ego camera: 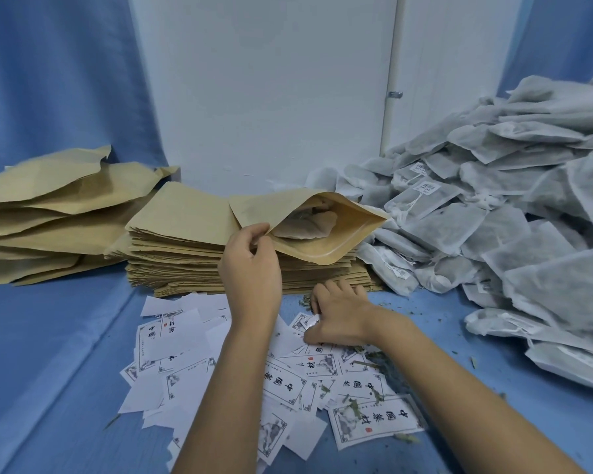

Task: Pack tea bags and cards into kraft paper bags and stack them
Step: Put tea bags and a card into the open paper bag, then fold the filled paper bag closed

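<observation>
My left hand (250,265) pinches the lower lip of an open kraft paper bag (326,244), holding its mouth wide above a flat stack of empty kraft bags (182,248). A tea bag (302,224) lies inside the open bag. My right hand (339,319) rests palm down on the scattered white cards (285,384), fingers pressing on one card; whether it is gripped I cannot tell. A big heap of white tea bags (493,213) rises at the right.
A loose pile of filled kraft bags (48,213) sits at the far left. Blue cloth (65,354) covers the work surface. Green tea crumbs (377,364) litter the cards. A white wall panel (264,97) stands behind.
</observation>
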